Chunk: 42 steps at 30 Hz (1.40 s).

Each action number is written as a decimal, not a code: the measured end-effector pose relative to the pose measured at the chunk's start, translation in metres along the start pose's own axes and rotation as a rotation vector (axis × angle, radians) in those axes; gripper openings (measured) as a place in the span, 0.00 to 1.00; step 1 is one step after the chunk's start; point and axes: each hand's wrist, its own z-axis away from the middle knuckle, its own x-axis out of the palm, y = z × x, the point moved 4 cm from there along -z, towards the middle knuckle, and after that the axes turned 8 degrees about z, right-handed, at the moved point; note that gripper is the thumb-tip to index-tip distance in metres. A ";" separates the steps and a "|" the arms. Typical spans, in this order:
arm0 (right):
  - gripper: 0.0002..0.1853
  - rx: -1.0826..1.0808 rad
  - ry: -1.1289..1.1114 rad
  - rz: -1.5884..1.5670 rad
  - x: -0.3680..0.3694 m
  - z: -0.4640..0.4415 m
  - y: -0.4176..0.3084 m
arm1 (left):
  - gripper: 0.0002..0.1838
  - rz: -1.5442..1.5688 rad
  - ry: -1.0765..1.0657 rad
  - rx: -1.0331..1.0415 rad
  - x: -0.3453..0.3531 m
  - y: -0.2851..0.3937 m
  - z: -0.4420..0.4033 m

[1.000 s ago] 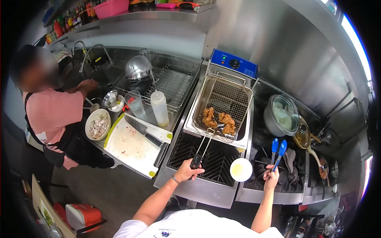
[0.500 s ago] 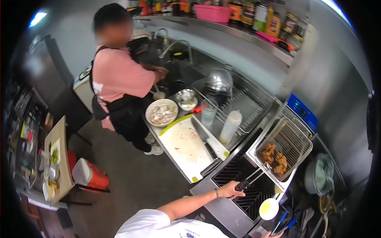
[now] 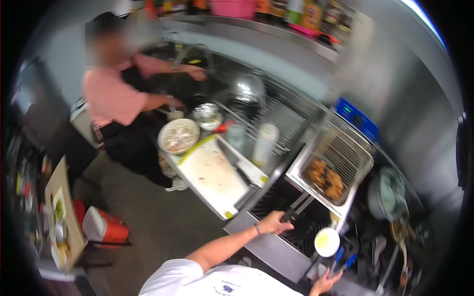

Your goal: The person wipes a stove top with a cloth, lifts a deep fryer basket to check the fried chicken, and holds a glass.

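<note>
My left hand [image 3: 274, 223], with a band on its wrist, grips the black handle [image 3: 290, 214] of a wire fryer basket [image 3: 340, 157]. Several golden-brown fried pieces [image 3: 326, 180] lie in the basket's near end, and the basket sits in the fryer beneath a blue control box [image 3: 356, 118]. At the lower edge, my right hand [image 3: 326, 283] is closed on blue-tipped tongs [image 3: 351, 260], whose grip end is blurred. Just above the tongs is a white bowl [image 3: 327, 242] with something yellow in it.
A cutting board [image 3: 210, 172] carries a knife [image 3: 243, 175]; beside it stand a bowl of pale food [image 3: 178, 136] and a squeeze bottle [image 3: 265, 144]. A co-worker [image 3: 113, 93] stands by the sink. A pot [image 3: 386, 195] is right of the fryer.
My view has shifted, moving the scene leftward. The co-worker's one arm now reaches out over the sink. My right hand shows more fully; my left hand keeps its hold on the basket handle.
</note>
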 end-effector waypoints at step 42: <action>0.32 -0.167 0.023 -0.165 -0.033 0.011 -0.036 | 0.25 0.129 0.132 -0.224 0.061 0.052 -0.009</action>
